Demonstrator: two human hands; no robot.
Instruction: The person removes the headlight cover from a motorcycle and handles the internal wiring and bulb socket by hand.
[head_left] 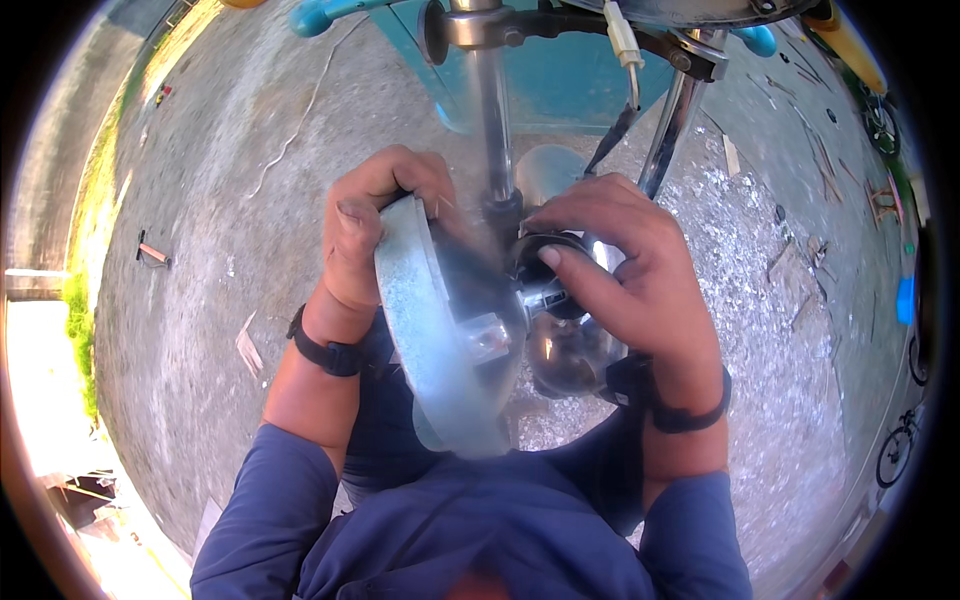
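Observation:
My left hand [385, 215] grips the upper rim of a round headlight [425, 330], tilted on edge with its pale glass lens to the left. The dark rear of the lamp faces my right hand [635, 250]. That hand pinches a round black rubber-looking cap [550, 255] between thumb and fingers, close behind the lamp. A small shiny metal fitting [545, 297] shows between the cap and the lamp's rear; whether they are joined I cannot tell. Beneath my right hand are rounded chrome parts [570, 355], partly hidden.
Two chrome fork tubes [490, 120] stand just ahead, joined to dark brackets. A white connector [622, 40] hangs on a wire between them. Behind lies a teal panel [560, 75]. A hand pump [152, 252] rests on the concrete at left; bicycles [895, 450] stand at far right.

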